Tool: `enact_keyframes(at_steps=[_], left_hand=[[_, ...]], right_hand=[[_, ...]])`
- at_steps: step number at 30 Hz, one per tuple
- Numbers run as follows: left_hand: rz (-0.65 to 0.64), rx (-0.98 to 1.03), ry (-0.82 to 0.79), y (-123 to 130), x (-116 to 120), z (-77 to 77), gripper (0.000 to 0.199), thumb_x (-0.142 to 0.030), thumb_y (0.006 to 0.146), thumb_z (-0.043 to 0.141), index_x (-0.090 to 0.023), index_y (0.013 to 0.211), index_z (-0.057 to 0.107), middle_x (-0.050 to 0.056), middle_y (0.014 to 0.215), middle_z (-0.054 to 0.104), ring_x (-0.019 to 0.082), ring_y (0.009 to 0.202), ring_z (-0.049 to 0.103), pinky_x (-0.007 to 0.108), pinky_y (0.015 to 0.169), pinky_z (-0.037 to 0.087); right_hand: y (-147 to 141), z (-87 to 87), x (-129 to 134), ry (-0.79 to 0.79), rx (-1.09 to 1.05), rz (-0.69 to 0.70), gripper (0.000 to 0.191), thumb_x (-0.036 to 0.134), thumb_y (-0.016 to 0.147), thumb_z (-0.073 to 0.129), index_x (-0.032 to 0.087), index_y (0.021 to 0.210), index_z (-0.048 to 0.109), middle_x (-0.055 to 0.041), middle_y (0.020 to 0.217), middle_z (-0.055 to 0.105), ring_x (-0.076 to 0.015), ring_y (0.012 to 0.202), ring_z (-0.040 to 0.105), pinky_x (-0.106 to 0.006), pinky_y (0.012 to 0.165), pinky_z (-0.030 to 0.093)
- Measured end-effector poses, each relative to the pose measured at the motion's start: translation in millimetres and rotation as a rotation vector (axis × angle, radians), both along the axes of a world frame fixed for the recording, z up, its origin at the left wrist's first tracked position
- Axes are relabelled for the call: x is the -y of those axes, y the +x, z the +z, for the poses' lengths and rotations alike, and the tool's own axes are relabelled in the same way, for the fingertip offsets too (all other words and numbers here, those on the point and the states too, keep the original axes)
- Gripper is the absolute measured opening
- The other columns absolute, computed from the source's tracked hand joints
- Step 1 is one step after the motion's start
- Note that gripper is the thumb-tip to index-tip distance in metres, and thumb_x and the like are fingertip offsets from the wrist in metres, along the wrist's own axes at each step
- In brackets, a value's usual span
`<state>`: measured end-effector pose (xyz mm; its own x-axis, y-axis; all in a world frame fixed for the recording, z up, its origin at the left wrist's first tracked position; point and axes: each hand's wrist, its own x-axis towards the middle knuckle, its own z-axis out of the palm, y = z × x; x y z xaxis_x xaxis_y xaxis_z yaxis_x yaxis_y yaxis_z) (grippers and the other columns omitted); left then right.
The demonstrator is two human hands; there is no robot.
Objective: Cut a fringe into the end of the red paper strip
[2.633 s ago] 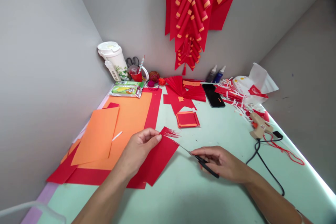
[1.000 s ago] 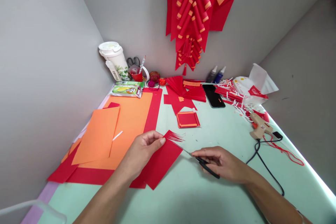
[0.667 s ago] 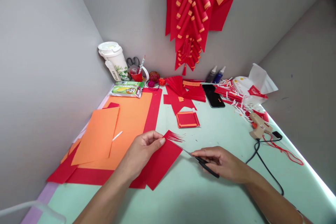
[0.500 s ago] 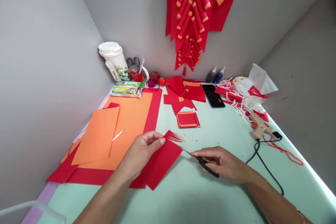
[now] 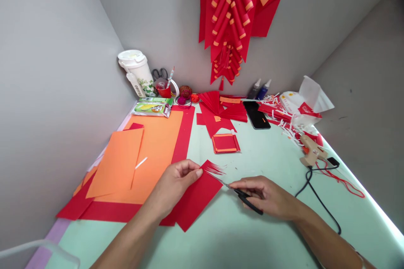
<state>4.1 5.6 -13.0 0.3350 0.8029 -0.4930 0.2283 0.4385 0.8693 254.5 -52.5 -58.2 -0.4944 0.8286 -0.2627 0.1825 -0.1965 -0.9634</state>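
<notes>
My left hand (image 5: 181, 180) pinches a red sheet of paper (image 5: 202, 197) near its upper corner, thumb on top. Thin fringe strips (image 5: 215, 168) fan out from the sheet's upper end. In my right hand (image 5: 263, 195) is a pair of scissors (image 5: 248, 201) with black handles. Its blades lie at the paper's edge just below the fringe; how far they are apart is too fine to tell. Beneath my left hand and wrist spread large orange sheets (image 5: 160, 143) and red sheets (image 5: 184, 130).
A glue gun (image 5: 312, 151) with a black cord rests at the right, beside red string (image 5: 347, 184). Behind are a phone (image 5: 257, 114), paper shreds (image 5: 284, 119), folded red paper fans (image 5: 233, 112), a red-and-orange paper frame (image 5: 226, 143), and a white cup (image 5: 137, 71). A firecracker decoration (image 5: 229, 12) hangs on the wall.
My left hand and the red sheet have shifted slightly right and toward me, bringing the sheet further along the scissor blades. My right hand has stayed almost in place.
</notes>
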Motion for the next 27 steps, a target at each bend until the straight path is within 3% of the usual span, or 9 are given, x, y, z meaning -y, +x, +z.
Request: enact_keyframes(at_steps=[17,27], left_hand=[[0.005,-0.024,-0.022,4.0,0.9,8.4,0.028,-0.045,0.072,0.063,-0.019,0.072,0.055,-0.004,0.063,0.054,0.01,0.054,0.048,0.02,0.051,0.035],[-0.037,-0.027,-0.011,3.0,2.0,1.6,0.029,-0.047,0.074,0.061,-0.018,0.073,0.056,-0.003,0.064,0.054,0.011,0.054,0.048,0.021,0.051,0.035]], right_hand=[[1.1,1.5,-1.1,0.003,-0.004,0.001,0.037,0.016,0.081,0.056,0.02,0.118,0.062,-0.0049,0.101,0.065,-0.0129,0.079,0.06,-0.022,0.07,0.05],[-1.7,0.3,-0.3,-0.017,-0.031,0.006,0.039,0.019,0.081,0.056,0.02,0.12,0.06,-0.0067,0.108,0.064,-0.0168,0.09,0.061,-0.027,0.078,0.05]])
